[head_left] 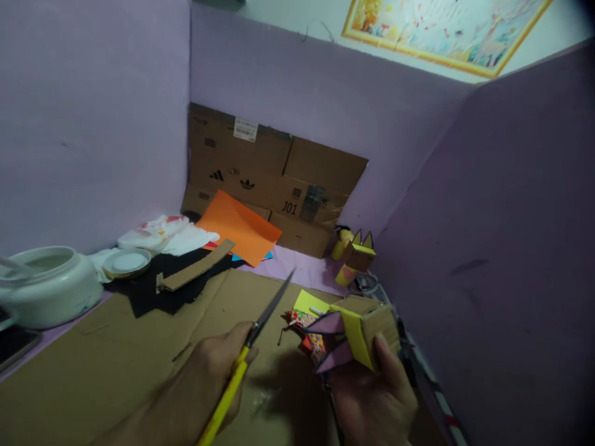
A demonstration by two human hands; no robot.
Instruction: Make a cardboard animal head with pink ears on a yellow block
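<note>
My left hand (pixel 218 365) is wrapped round a pair of scissors (pixel 272 306) near the middle. Their closed metal blades point up and away, and the yellow handle runs down toward me. On the right, my right hand (pixel 376 396) grips a small cardboard box (pixel 381 325) with one face covered in yellow paper. Two pointed ear shapes, pinkish purple with dark edges, stick out from that yellow face toward the left. The scissor tips are apart from the box. Part of the right hand's fingers is hidden behind the box.
Cardboard (pixel 153 365) covers the table. A white pot (pixel 60 285), a round lid (pixel 126 262), black sheets (pixel 144 297), a cardboard strip (pixel 199 267) and orange paper (pixel 239 226) lie left and behind. Patterned pieces (pixel 316 344) and an eared cardboard figure (pixel 360 254) are right.
</note>
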